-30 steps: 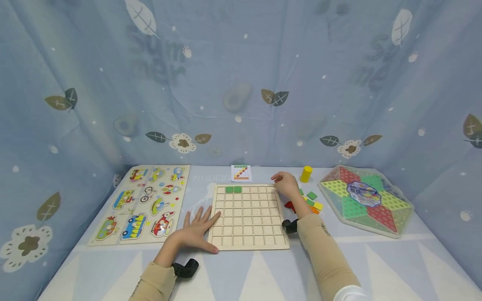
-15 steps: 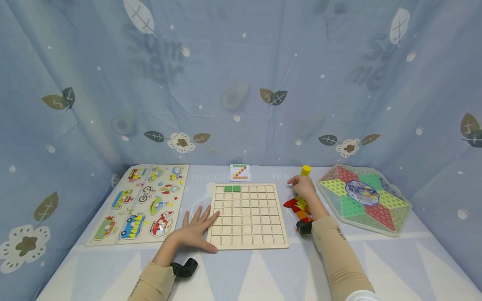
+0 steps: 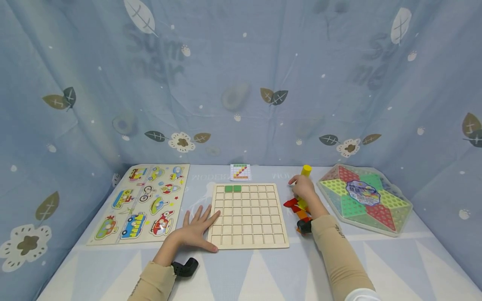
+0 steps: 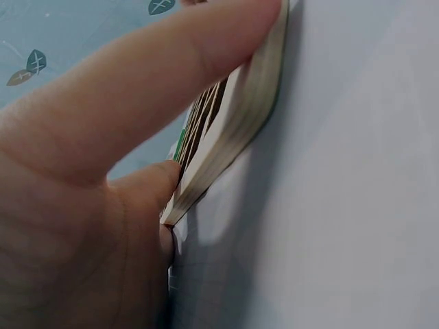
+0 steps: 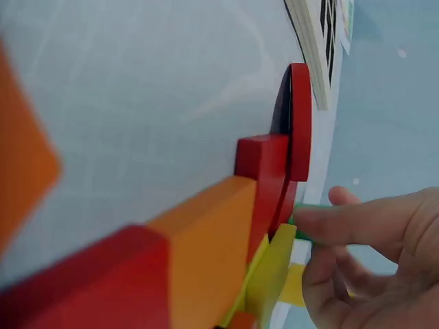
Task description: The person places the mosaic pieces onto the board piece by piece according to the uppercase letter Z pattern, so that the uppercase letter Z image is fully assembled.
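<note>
Wooden grid board (image 3: 247,221), one, lying flat mid-worktop (image 3: 244,276); two green squares (image 3: 232,189) set in its back row, near the left corner. Head view: left hand (image 3: 194,232), fingers spread wide at the board's left edge, thumb at its near left corner; right hand (image 3: 303,188) above assorted blocks (image 3: 302,214), off the board's right edge; yellow cylinder (image 3: 306,170) just behind; pattern card (image 3: 240,172) near the worktop's back edge. Left wrist view: thumb against the board's side. Right wrist view: fingertips narrowed, apparently pinching a green block (image 5: 300,234), though I see it mostly covered; red, orange and yellow pieces beside.
</note>
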Demonstrator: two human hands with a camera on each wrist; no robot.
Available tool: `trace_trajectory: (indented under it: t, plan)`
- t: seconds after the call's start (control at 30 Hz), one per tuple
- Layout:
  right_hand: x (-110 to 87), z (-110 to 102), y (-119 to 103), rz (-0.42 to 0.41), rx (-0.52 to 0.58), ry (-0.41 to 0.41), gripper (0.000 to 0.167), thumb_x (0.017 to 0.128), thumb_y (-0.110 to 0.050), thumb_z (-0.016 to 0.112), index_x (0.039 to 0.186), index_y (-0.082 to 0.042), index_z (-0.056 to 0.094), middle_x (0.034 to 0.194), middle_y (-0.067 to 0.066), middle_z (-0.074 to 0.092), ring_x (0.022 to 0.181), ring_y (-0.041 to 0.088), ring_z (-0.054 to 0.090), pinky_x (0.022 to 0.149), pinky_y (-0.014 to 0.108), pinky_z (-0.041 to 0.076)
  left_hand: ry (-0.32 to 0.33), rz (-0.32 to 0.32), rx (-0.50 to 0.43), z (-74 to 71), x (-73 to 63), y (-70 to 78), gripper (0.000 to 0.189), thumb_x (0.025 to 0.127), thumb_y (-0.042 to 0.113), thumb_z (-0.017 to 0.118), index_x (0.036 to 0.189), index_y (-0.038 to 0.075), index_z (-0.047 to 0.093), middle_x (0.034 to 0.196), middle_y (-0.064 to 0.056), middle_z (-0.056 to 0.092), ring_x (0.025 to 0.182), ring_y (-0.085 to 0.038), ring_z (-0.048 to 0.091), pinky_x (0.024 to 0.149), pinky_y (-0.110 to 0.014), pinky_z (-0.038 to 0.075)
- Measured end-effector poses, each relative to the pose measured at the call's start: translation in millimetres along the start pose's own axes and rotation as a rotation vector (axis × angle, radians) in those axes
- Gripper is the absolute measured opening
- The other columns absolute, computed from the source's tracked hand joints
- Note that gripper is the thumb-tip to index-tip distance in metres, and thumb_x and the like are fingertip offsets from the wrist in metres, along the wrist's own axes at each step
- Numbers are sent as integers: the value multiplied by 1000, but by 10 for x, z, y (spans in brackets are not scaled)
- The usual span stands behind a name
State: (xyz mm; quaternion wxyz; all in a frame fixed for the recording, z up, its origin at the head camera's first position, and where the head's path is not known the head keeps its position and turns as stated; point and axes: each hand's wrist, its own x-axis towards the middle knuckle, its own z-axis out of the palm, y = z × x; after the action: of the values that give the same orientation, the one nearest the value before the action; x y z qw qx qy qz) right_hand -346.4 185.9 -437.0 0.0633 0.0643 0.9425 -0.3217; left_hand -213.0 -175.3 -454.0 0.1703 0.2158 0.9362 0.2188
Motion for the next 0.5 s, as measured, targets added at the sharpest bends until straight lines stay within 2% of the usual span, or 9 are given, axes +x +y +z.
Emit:
trace_trajectory:
  t: [0.13,0.27,0.4,0.5]
  plan:
    - [-21,-12,-64,-15,53,-3,27,78,7,60,104,-2,63,102,18,56,78,27,51,62,27,50,-6,-2,-5,2,-2,3,109,66,56,74,149,14,16,153,-20,-2,137,-43,-12,100,-66,-15]
    - [-52,5,-166,-87,186,-6,26,79,8,60,104,2,63,102,17,56,84,27,49,67,28,48,0,-14,5,4,-2,10,109,65,57,74,149,16,17,154,-19,-2,138,-42,-11,101,-66,-14]
    - [-89,58,-293,-134,291,-20,26,80,6,63,105,5,64,93,13,55,80,23,49,69,30,48,6,-14,9,-1,2,12,110,65,56,74,149,14,17,153,-20,-1,138,-43,-11,101,-66,-14]
    - [-105,127,-386,-129,355,-39,24,81,2,65,105,4,65,87,10,56,74,20,52,72,33,50,6,-13,12,-1,5,9,110,65,56,74,149,14,17,153,-21,-1,137,-44,-10,101,-67,-13]
